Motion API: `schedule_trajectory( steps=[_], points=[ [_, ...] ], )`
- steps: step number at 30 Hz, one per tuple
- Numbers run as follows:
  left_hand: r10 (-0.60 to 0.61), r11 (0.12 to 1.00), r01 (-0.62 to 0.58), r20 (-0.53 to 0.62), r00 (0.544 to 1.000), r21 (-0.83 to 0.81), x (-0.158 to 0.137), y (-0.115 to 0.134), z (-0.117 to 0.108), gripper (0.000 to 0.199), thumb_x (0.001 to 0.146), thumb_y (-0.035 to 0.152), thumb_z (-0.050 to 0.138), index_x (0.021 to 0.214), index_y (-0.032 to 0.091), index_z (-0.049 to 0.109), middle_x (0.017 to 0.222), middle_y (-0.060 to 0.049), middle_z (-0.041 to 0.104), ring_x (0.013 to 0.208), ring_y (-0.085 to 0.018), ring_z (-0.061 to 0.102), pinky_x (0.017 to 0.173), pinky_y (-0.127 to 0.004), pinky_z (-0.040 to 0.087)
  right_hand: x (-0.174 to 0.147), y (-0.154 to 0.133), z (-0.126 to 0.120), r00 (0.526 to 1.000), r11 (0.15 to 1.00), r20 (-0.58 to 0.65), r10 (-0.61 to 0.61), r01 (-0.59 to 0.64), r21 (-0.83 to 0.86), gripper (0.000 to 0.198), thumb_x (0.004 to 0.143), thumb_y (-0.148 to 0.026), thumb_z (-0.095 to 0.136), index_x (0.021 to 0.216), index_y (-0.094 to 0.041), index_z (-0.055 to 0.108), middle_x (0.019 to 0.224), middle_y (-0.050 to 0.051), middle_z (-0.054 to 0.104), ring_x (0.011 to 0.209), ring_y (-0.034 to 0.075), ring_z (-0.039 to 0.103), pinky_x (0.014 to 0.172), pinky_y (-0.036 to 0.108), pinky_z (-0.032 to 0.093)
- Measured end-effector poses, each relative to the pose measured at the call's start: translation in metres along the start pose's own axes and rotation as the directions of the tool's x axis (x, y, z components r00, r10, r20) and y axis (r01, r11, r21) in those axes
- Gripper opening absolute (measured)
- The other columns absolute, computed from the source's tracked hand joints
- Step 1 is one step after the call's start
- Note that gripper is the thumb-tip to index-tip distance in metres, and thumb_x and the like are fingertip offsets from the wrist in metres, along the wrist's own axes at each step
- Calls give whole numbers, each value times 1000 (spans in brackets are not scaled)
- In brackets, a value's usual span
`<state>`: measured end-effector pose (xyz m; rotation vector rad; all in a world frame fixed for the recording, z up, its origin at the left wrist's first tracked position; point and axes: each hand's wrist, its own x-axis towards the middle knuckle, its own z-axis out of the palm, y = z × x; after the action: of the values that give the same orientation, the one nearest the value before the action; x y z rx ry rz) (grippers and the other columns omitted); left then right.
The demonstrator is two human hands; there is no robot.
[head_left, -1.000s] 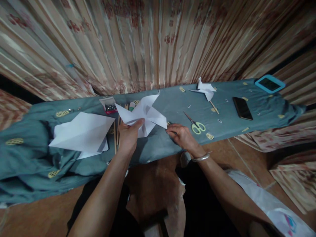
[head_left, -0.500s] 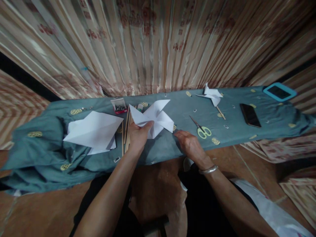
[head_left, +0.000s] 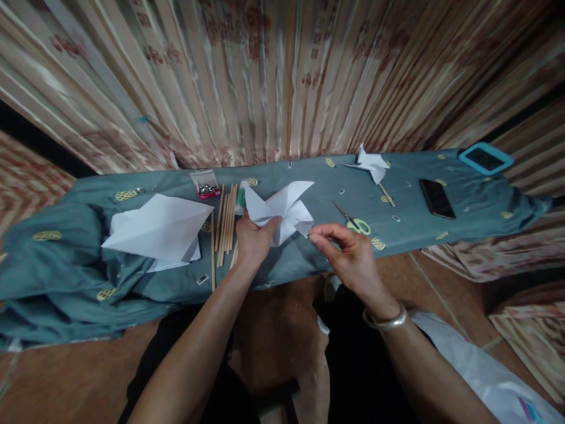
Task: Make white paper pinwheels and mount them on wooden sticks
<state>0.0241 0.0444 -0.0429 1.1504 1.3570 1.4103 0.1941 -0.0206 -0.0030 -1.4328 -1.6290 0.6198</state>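
Observation:
A white paper pinwheel [head_left: 286, 206] is held over the cloth by my left hand [head_left: 256, 238], with the thumb pressed on its folded centre. My right hand [head_left: 348, 253] is closed in a pinch at the pinwheel's right lower corner. Whatever sits between those fingertips is too small to make out. Just left of the pinwheel lie several wooden sticks [head_left: 225, 227] and a green-and-white tube [head_left: 240, 199]. Scissors [head_left: 359, 225] with light green handles rest beyond my right hand.
White paper sheets [head_left: 159, 227] lie at left on the green cloth [head_left: 282, 271]. Behind stands a small open box [head_left: 206, 185] of metal pieces. At right are another pinwheel [head_left: 373, 164] on a stick, a phone [head_left: 436, 199] and a blue-framed tablet [head_left: 485, 158]. Curtains [head_left: 247, 88] hang behind.
My right hand has turned, its pinched fingertips now up at the pinwheel's corner. My left hand has shifted the pinwheel slightly right, uncovering more sticks and the tube. The whole view has shifted slightly.

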Motion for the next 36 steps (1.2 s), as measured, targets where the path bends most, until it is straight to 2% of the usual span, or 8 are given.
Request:
schedule_trajectory(
  steps=[3,7,10,12,14,17,21,36],
  points=[
    [-5,1000,6,56,998,-14,-8,3,5,17,61,28,72,71,14,71,72,-5,73,68,-22,66,61,-29,49,2,-6,7,999,998,31,-42,40,41,11,87,-30,59,88,-22,68,85,1,72,80,17,65,74,29,50],
    [-10,999,12,56,998,-36,-16,6,12,15,60,26,73,66,13,69,65,-4,70,62,-19,63,57,-26,46,6,-4,14,992,991,13,-124,124,-53,12,89,-26,54,89,-23,66,90,3,70,87,18,64,81,32,49],
    [-23,997,29,73,997,-73,-19,6,16,16,59,26,74,68,13,69,67,-3,71,62,-18,62,58,-26,46,7,-2,15,980,972,-37,-197,190,-137,11,88,-26,57,85,-24,67,118,6,64,111,23,57,98,40,43],
    [-54,991,64,79,995,-118,-19,5,18,18,58,25,75,70,13,70,69,-3,71,62,-17,62,59,-26,46,8,2,15,976,970,-73,-205,193,-146,9,85,-28,60,83,-24,68,138,4,51,127,26,45,107,46,35],
    [-89,983,101,82,993,-154,-20,6,19,18,57,25,75,70,13,70,69,-3,71,61,-16,62,59,-25,46,10,6,15,978,978,-89,-186,176,-110,8,83,-29,63,82,-25,69,146,1,41,137,27,34,112,50,28],
    [-128,971,144,96,987,-190,-22,8,20,18,57,25,76,68,13,69,66,-2,70,58,-15,60,58,-25,46,13,12,16,987,990,-73,-144,143,-19,7,82,-28,65,80,-25,70,147,0,41,141,26,28,115,49,23],
    [-145,965,166,113,983,-204,-24,11,19,20,56,26,77,67,13,68,65,-1,69,58,-15,59,56,-24,45,16,15,18,993,993,-67,-98,102,58,5,79,-28,66,78,-24,70,145,1,45,140,25,32,115,47,22],
    [-154,966,177,131,979,-189,-23,9,16,21,55,28,78,67,13,68,65,-1,68,58,-14,59,57,-25,45,18,17,18,1000,987,-19,4,-1,158,12,77,-35,70,79,-23,70,143,4,47,137,24,37,113,46,26]
  ],
)
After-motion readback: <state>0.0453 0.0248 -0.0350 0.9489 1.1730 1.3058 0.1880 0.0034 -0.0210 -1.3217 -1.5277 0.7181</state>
